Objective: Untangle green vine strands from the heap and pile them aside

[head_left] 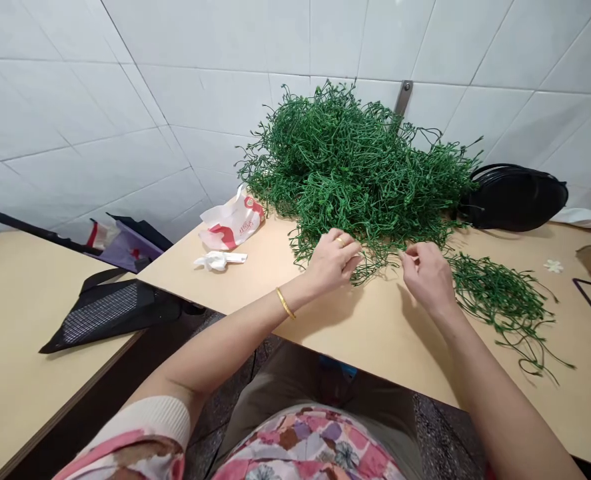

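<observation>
A big tangled heap of thin green artificial plant stems [360,167], with small knobs at their ends, lies on the table against the wall. At its front edge, my left hand [331,261] is closed with bent fingers on a few stems. My right hand [429,275] faces it across a short gap, thumb and forefinger pinched on the end of a thin stem. Loose stems [375,260] stretch between both hands. Beside my right hand lies a smaller, flatter bunch of green stems [500,287]. My fingers partly hide what they grip.
A crumpled white-and-red plastic bag [232,223] and a white tissue [215,261] lie left on the table [345,327]. At right are a round black bag [520,198] and a white flower-shaped piece [554,266]. A black mesh bag [105,312] sits by the left table.
</observation>
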The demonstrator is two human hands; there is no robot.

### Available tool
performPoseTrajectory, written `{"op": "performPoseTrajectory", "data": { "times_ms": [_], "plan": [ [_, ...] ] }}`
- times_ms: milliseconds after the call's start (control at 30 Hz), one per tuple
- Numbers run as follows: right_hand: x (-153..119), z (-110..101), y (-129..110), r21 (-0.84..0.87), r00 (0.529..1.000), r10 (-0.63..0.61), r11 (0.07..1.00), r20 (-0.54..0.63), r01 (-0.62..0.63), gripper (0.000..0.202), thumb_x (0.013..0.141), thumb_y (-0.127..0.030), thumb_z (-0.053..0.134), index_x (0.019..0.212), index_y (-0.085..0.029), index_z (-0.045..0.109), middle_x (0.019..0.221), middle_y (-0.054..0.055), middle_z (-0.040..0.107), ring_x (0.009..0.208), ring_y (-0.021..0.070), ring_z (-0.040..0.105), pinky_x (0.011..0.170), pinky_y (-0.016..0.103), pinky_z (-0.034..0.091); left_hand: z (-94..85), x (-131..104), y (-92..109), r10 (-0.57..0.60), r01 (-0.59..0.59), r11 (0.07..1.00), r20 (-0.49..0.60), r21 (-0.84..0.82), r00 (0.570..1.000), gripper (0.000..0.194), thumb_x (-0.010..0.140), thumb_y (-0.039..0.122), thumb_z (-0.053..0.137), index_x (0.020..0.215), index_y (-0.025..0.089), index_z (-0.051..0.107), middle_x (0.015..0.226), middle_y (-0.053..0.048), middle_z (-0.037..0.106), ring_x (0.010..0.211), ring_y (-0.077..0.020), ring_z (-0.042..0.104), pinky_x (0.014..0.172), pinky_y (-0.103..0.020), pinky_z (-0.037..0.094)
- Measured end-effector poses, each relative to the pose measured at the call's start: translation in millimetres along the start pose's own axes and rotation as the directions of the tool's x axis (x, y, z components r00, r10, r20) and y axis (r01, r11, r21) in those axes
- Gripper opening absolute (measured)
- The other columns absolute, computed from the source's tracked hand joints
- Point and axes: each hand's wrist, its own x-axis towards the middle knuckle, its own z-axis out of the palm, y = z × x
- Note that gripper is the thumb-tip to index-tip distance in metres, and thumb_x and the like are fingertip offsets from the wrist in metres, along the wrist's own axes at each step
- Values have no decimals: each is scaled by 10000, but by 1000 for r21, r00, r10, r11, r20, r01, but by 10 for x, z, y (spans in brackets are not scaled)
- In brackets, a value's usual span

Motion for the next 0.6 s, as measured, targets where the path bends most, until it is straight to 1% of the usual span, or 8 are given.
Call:
{"op": "performPoseTrajectory", "data": {
  "times_ms": [67, 100, 200, 267, 367, 433, 533, 600],
  "plan": [
    [73, 90, -54, -41, 993, -110, 993, 37, 111, 241, 846, -351, 440, 808, -169, 592, 880, 110, 594, 839, 227, 505, 755, 351, 383, 43, 148, -62, -52, 55, 997, -63, 60, 997, 242, 842, 300, 476, 1012, 178, 598, 1139, -106, 563, 1128, -253, 413, 916, -398, 352],
    [87, 139, -91, -57, 986, -154, 986, 68, 158, 246, 852, -341, 438, 857, -161, 606, 921, 118, 600, 880, 239, 495, 787, 363, 375, 62, 222, -94, -118, 126, 989, -102, 72, 988, 286, 829, 311, 498, 1070, 176, 573, 1195, -113, 528, 1147, -264, 397, 923, -407, 352],
    [37, 281, -208, -93, 954, -250, 959, 164, 267, 310, 852, -350, 455, 1050, -161, 601, 1092, 131, 575, 985, 269, 459, 833, 396, 356, 87, 412, -197, -356, 372, 928, -228, 29, 906, 377, 798, 346, 543, 1110, 136, 519, 1167, -138, 498, 1062, -249, 448, 880, -384, 393],
    [-40, 356, -248, -103, 925, -290, 941, 243, 322, 337, 838, -363, 483, 1104, -183, 584, 1151, 130, 546, 1022, 283, 446, 835, 412, 352, 76, 493, -270, -438, 447, 894, -260, -27, 861, 333, 788, 287, 547, 1079, 131, 513, 1127, -131, 490, 953, -213, 497, 819, -344, 422],
    [-116, 416, -229, -102, 891, -300, 930, 340, 352, 254, 832, -332, 494, 1020, -204, 608, 1119, 117, 555, 999, 275, 465, 829, 421, 354, 23, 548, -380, -450, 441, 893, -230, -91, 863, 239, 772, 110, 462, 993, 155, 539, 1045, -93, 507, 819, -160, 522, 751, -295, 434],
    [-111, 408, -191, -96, 893, -289, 936, 346, 339, 171, 837, -268, 478, 890, -202, 626, 1037, 102, 581, 957, 260, 485, 832, 425, 354, -33, 553, -441, -444, 420, 896, -246, -145, 862, 243, 746, 46, 418, 905, 164, 558, 934, -68, 525, 800, -149, 522, 752, -280, 430],
    [-64, 313, -150, 31, 918, -283, 958, 279, 286, 178, 837, -212, 455, 741, -191, 602, 939, 86, 589, 904, 231, 513, 822, 407, 378, -131, 512, -475, -459, 395, 885, -313, -247, 831, 217, 730, 32, 412, 827, 162, 557, 807, -42, 526, 768, -138, 519, 737, -267, 429],
    [-57, 202, -140, 173, 949, -266, 956, 169, 238, 185, 837, -226, 458, 707, -185, 583, 942, 85, 577, 899, 215, 530, 805, 379, 406, -180, 433, -437, -460, 389, 884, -334, -258, 823, 207, 743, 48, 413, 838, 163, 557, 787, -35, 527, 740, -134, 512, 715, -268, 429]
  ]
}}
